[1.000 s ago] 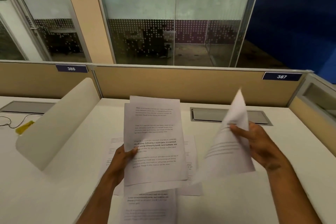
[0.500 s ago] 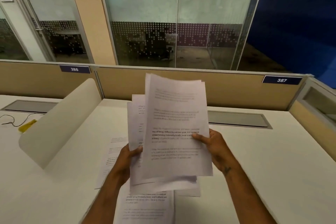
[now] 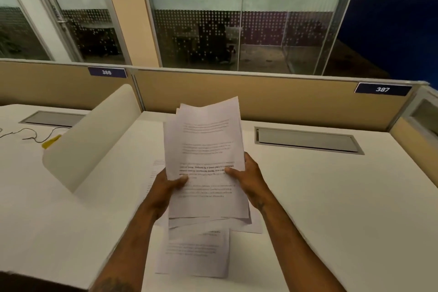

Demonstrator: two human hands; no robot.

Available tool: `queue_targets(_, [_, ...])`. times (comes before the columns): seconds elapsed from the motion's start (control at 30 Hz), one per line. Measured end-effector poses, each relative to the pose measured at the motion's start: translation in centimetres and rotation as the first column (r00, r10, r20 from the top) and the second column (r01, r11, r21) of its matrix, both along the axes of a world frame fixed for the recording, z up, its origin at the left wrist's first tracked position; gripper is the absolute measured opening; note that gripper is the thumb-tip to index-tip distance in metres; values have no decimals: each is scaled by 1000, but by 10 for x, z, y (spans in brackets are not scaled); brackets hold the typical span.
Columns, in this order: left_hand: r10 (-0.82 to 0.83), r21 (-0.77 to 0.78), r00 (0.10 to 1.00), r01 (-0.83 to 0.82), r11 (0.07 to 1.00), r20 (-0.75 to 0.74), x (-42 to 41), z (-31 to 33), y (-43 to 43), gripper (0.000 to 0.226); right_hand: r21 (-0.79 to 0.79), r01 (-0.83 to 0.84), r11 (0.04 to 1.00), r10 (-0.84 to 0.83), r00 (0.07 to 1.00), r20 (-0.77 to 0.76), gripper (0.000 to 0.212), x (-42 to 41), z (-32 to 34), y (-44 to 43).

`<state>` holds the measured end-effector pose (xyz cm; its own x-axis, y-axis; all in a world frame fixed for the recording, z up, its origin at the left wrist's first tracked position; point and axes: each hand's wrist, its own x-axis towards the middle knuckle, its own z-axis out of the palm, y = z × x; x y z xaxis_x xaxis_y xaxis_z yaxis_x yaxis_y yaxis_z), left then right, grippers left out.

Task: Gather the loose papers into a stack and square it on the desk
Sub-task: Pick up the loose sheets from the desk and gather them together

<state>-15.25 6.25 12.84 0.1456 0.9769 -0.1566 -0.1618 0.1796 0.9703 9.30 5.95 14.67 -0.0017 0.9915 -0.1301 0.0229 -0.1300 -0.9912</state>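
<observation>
Now both hands, left hand (image 3: 166,187) and right hand (image 3: 248,178), clamp the papers (image 3: 206,149) between closed fingers (image 3: 181,181)

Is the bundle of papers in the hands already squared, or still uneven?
Uneven. The held bundle of white printed papers shows offset sheet edges at top and bottom.

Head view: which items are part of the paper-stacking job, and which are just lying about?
Part of the job:
- held sheets, gripped by left hand and right hand
- loose sheet on the desk
- sheet edge showing left of the hands

Lying about:
- yellow object and cable, far left
- number plates 386, 387
- desk hatch
</observation>
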Motion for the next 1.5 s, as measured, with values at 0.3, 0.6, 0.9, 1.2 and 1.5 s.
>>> queue_targets(0.3, [185, -80, 982, -188, 979, -48, -100, -29, -18, 30, -346, 231, 909, 22, 804, 594, 68, -22, -94, -46])
queue_targets(0.6, [170, -123, 985, -173, 977, -39, -174, -42, -12, 36, -404, 389, 828, 63, 652, 756, 61, -79, -133, -65])
queue_targets(0.9, [172, -137, 985, -173, 975, -24, -185, -49, -4, 26, -399, 370, 839, -194, 889, 415, 10, -33, -127, -52])
queue_targets(1.2, [106, -167, 994, -107, 980, -15, -165, -57, 25, 34, -442, 402, 802, -418, 906, 66, 26, 34, -90, -38])
queue_targets(1.5, [116, -133, 993, -117, 984, -10, -116, -45, 39, 33, -213, 269, 939, -287, 956, -57, 19, 105, 6, -14])
